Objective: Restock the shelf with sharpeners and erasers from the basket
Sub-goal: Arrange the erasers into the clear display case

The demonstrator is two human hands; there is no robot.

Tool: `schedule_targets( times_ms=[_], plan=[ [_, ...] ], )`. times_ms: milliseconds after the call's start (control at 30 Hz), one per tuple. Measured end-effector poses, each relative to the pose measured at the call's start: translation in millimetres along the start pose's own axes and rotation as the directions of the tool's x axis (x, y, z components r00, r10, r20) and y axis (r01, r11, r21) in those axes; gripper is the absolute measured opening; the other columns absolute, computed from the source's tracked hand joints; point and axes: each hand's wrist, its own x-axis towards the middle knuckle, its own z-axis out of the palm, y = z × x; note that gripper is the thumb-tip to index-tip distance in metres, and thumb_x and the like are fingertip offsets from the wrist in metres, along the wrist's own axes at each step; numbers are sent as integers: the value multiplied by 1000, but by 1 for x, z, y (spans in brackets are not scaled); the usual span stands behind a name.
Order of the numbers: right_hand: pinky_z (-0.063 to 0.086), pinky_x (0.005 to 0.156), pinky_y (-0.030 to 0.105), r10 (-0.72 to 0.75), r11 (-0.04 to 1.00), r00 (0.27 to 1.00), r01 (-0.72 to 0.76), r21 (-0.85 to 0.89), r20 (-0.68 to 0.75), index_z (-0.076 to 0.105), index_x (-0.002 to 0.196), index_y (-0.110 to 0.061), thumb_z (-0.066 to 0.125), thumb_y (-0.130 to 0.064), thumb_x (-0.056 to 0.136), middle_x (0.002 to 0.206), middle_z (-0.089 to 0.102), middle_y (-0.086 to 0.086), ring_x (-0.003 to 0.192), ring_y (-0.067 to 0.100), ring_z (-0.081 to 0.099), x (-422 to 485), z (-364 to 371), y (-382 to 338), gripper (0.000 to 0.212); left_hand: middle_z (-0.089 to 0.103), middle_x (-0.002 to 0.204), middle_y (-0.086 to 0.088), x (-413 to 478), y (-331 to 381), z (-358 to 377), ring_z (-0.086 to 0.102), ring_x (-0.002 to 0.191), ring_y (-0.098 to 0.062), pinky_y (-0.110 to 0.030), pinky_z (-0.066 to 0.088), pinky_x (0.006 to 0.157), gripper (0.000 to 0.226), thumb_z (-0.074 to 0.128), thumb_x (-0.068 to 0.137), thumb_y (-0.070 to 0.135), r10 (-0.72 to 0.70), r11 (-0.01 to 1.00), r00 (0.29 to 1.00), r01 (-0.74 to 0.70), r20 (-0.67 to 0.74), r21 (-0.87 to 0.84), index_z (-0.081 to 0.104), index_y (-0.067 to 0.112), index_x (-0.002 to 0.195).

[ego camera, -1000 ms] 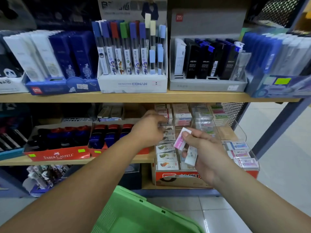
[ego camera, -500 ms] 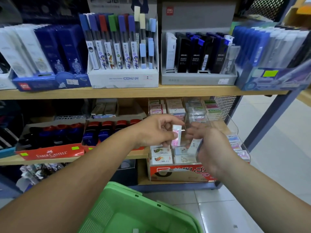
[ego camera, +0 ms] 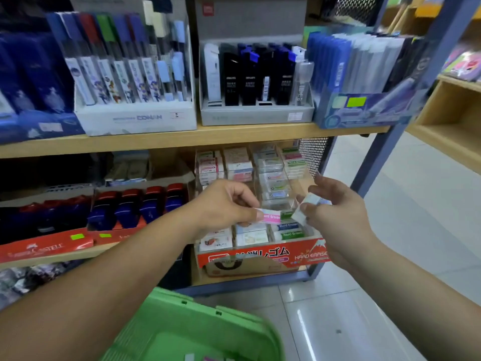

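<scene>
My left hand (ego camera: 223,204) pinches a pink-sleeved eraser (ego camera: 270,217) and holds it flat just above the rows of erasers in the red eraser display box (ego camera: 263,254) on the lower shelf. My right hand (ego camera: 335,214) is a little to the right of it and grips a white eraser (ego camera: 303,208) between thumb and fingers, over the box's right column. The green basket (ego camera: 197,319) hangs below my left forearm at the bottom of the view, with a few small items just showing inside it. Red and blue sharpeners (ego camera: 140,207) fill the Faber-Castell trays to the left.
Clear acrylic bins (ego camera: 273,173) of erasers stand stacked behind the red box. The upper shelf board (ego camera: 182,138) carries boxes of pencil leads and pens. A blue metal upright (ego camera: 390,142) ends the shelf on the right, with tiled floor (ego camera: 390,256) and another wooden shelf beyond.
My left hand has taken the pink eraser from my right hand and turned it flat over the box. My right hand has drawn off to the right with the white eraser.
</scene>
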Motion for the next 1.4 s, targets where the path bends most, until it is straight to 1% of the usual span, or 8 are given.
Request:
schedule_targets(
  times_ms=[133,433,600,700,800,900,1133,1400],
  plan=[
    [65,78,50,72,997,996,-72,19,-46,67,127,-23,81,-7,89,112,73,0,92,31,77,5,-18,1,44,76,84,-15,9,1,19,73,78,-29,-36,63,75,10,84,84,10,20,999,998,-17,-56,42,77,5,91],
    [65,80,47,83,990,996,-80,117,-14,77,96,-21,82,-8,88,97,79,5,86,31,79,4,-28,1,16,74,74,12,28,-11,59,68,70,-3,-28,59,69,9,83,85,22,110,968,974,-60,-197,243,80,22,77],
    [67,75,39,146,972,989,-144,186,1,77,96,-15,73,-9,97,104,79,8,92,28,79,3,-27,1,8,61,97,12,27,-14,62,58,93,-9,-34,54,78,10,71,93,28,263,762,959,-139,-107,632,81,29,95],
    [67,74,38,165,967,986,-162,196,1,77,99,-12,69,-7,99,103,79,10,93,28,78,3,-24,0,9,58,102,11,27,-12,55,57,94,-12,-24,49,77,21,65,96,15,258,820,958,-148,-126,553,78,25,109],
    [67,76,39,152,970,988,-152,189,12,76,101,-8,67,-5,100,103,79,12,92,28,79,3,-21,1,10,70,102,3,21,2,48,67,83,-16,-18,54,63,27,64,96,3,138,982,978,-114,-157,149,75,23,111],
    [66,77,40,131,976,990,-139,167,61,77,104,-10,67,-8,100,104,80,11,90,27,79,1,-16,2,11,76,90,-3,11,14,45,68,70,-7,-18,52,60,18,76,92,13,58,996,994,-64,-93,-67,75,21,109],
    [65,82,43,87,980,971,-124,155,224,78,107,-12,72,-12,98,97,81,10,91,25,76,-8,10,0,11,76,95,-3,-6,11,10,69,76,-8,-19,54,61,20,79,89,12,57,997,998,-58,-27,-41,75,18,108],
    [67,76,44,25,998,993,-18,-54,119,75,107,-22,59,-27,106,95,79,1,86,27,77,-6,24,6,16,71,97,4,-1,-22,-13,70,89,-12,-30,63,75,17,78,90,16,23,954,986,27,-164,299,71,27,100]
  ],
)
